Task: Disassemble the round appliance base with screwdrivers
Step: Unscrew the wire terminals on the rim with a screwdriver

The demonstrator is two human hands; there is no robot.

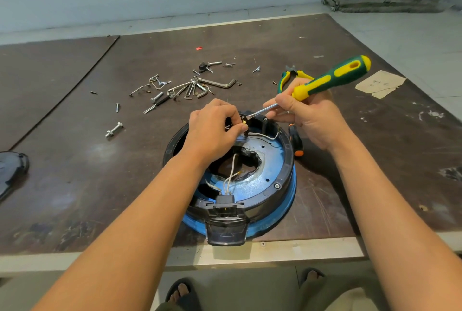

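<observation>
Left hand (212, 128) pinches a terminal (245, 123) on the base (271, 175); right hand (308, 116) grips screwdriver (330, 79).

a round base (271, 180) is set on the table (75, 160); hex keys (197, 89) are strewn behind it, pliers (283, 81) behind-right, a black cover (11, 168) far left.
</observation>
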